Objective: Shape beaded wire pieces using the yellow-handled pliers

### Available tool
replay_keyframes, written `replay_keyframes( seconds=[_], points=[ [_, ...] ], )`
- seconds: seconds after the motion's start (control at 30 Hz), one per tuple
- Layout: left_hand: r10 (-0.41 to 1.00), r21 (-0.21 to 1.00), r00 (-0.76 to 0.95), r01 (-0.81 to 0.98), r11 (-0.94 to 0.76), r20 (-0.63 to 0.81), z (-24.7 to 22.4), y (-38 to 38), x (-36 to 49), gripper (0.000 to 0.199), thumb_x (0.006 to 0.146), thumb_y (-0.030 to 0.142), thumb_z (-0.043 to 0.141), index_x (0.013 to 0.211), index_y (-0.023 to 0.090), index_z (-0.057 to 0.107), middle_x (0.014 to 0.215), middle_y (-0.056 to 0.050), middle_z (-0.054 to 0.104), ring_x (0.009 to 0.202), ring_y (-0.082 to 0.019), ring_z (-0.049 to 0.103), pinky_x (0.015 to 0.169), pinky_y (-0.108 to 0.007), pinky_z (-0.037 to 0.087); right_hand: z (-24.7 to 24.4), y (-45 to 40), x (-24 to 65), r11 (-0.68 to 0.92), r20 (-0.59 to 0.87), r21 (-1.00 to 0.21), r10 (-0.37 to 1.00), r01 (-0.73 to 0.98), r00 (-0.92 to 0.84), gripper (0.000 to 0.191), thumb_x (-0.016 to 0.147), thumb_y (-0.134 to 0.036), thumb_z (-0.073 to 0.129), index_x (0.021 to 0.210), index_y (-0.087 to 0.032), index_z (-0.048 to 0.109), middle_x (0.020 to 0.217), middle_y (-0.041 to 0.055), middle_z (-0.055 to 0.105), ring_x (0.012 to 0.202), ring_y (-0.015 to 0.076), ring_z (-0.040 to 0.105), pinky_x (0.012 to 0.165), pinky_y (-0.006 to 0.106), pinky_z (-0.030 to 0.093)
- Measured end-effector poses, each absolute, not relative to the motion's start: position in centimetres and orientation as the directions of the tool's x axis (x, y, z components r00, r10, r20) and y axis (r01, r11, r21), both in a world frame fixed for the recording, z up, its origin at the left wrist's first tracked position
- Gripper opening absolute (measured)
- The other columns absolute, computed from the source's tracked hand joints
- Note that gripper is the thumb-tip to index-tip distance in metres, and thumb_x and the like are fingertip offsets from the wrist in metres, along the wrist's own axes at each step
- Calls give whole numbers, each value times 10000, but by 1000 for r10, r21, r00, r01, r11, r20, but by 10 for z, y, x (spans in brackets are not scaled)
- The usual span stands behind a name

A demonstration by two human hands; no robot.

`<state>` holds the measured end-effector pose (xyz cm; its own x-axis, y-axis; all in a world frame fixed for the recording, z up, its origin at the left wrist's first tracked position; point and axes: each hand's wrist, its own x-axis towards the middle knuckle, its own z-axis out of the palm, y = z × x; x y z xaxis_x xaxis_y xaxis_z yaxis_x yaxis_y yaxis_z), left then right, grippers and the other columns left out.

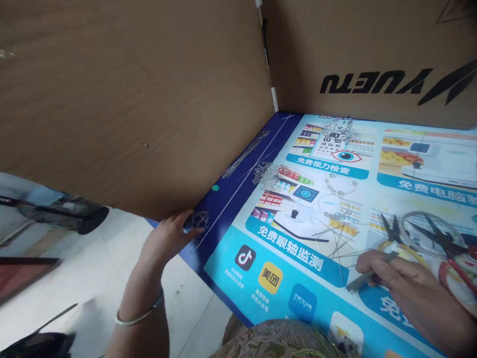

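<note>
My left hand [169, 233], with a bangle [139, 317] on its wrist, is at the left edge of the table. Its thumb and fingers are closed on a small openwork wire shape [199, 221]. At the right, my right hand [404, 283] grips a short, narrow grey strip [367, 276]; its exact kind is blurred. Several thin loose wires [335, 238] lie just beyond that hand. A pile of clear beads [269, 175] rests farther back, between the two hands.
Cardboard walls [141, 99] stand along the left and back of the printed sheet [227, 298]. Yellow-handled pliers [391, 231], red-handled pliers [436, 236] and a wire coil [421, 223] lie at right. Straight wires [248, 151], clear beads [339, 130] and a beaded ring [341, 185] lie farther back.
</note>
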<state>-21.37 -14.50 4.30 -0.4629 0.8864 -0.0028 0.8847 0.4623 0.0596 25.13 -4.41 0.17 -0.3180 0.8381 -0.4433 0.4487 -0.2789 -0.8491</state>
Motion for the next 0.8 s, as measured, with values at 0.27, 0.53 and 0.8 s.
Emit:
replay_keyframes(
  seconds=[0.27, 0.53, 0.8],
  points=[
    [919, 192, -395, 902, 388, 0, 24, -110, -213, 616, 705, 551, 541, 1236, 247, 466, 1135, -55, 606, 1007, -252, 573, 811, -316, 448, -6, -43, 255, -295, -465, -832, 832, 469, -301, 353, 758, -543, 510, 859, -243, 664, 857, 12, 653, 761, 196, 567, 656, 224, 474],
    [969, 346, -225, 921, 178, 101, 11, -50, -181, 596, 753, 489, 540, 1273, 220, 430, 1260, -88, 515, 1171, -262, 452, 960, -389, 361, -25, -42, 263, -235, -394, -874, 855, 424, -337, 372, 758, -531, 507, 827, -206, 673, 879, 43, 641, 833, 220, 559, 681, 241, 457],
    [894, 558, -375, 809, 185, 246, 8, -77, -202, 438, 830, 404, 447, 1234, 235, 458, 1260, -62, 503, 1147, -236, 469, 894, -369, 421, -32, -37, 269, -257, -406, -862, 866, 437, -292, 369, 719, -551, 533, 796, -224, 685, 862, 42, 656, 814, 239, 583, 650, 250, 496]
  ],
)
